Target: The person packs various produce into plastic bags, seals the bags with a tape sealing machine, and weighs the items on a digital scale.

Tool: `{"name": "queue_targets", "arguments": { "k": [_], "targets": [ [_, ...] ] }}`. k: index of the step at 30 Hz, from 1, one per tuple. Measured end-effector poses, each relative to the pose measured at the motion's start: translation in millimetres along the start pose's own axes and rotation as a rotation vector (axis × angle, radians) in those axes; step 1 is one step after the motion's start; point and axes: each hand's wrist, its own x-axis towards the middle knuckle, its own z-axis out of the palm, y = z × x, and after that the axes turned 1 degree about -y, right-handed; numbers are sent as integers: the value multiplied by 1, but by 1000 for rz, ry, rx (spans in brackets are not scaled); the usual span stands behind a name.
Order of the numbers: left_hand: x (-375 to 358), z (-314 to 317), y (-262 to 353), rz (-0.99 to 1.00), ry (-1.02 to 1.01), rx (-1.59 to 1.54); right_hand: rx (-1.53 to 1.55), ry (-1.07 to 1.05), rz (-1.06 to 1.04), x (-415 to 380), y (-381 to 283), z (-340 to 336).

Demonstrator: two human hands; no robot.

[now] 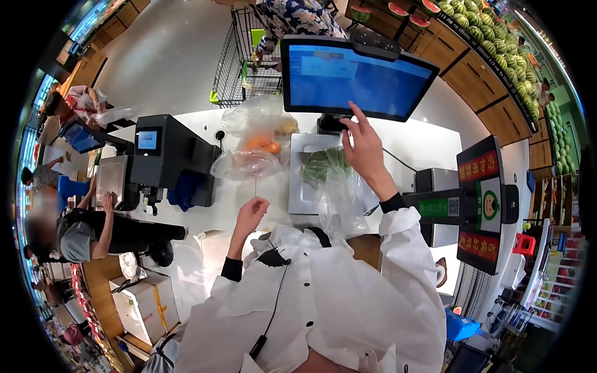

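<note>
My right hand (365, 149) is raised at the lower edge of a blue touch screen (354, 78), its index finger stretched toward the glass and nothing held. Below it, a clear bag of leafy greens (320, 166) lies on the metal scale plate (301, 198). My left hand (252, 213) hovers over the near edge of the white counter, fingers curled; whether anything is in them is too small to tell. Ahead of it, clear bags with orange produce (264, 145) and a yellowish item (286, 126) rest on the counter, left of the scale.
A black label printer (171, 152) stands at the left of the counter (239, 202). Beyond the counter are a wire cart (233, 68) and a person in a floral top (295, 18). Other people are at the left. Red-and-green display panels (479, 205) stand at the right.
</note>
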Motion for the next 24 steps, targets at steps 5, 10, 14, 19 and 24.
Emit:
{"name": "queue_targets", "arguments": {
  "k": [5,10,14,19,24],
  "targets": [
    [21,40,20,439,8,502,137,80,273,-68,27,-6],
    [91,123,65,717,75,977,247,153,671,-177,41,-7],
    [119,162,108,874,-48,1097,364,226,924,-250,37,-12],
    [159,188,98,627,-285,707,372,289,1062,-296,30,-16],
    [155,155,150,337,-146,-414,811,182,989,-277,25,0]
  ]
}}
